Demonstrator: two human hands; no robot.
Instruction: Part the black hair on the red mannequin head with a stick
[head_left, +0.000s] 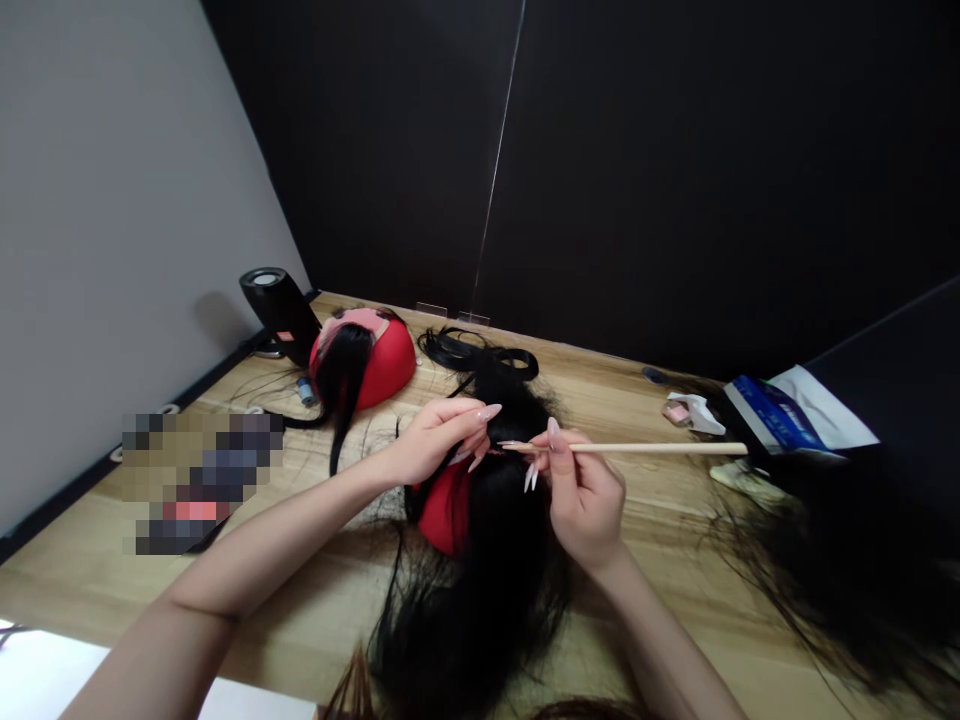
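Observation:
My right hand (589,495) pinches a slim pale wooden stick (660,449) between thumb and fingers. The stick lies almost level, its thin tip pointing left at the hair near my other hand. My left hand (444,440) is closed, fingertips pinched on a lock of black hair at the side of the red dome-shaped form (444,512). Long black hair (510,560) covers most of this form and spills over the table toward me. Both hands meet close together above the form, and the exact spot where the tip touches is hidden by my fingers.
A second red form (394,365) with a pink cap and black hair stands behind left, beside a black cylindrical speaker (279,310). Coiled black hair (517,363) lies behind. To the right are a blue-and-white packet (780,415) and loose hair (862,560) on the wooden table (315,620).

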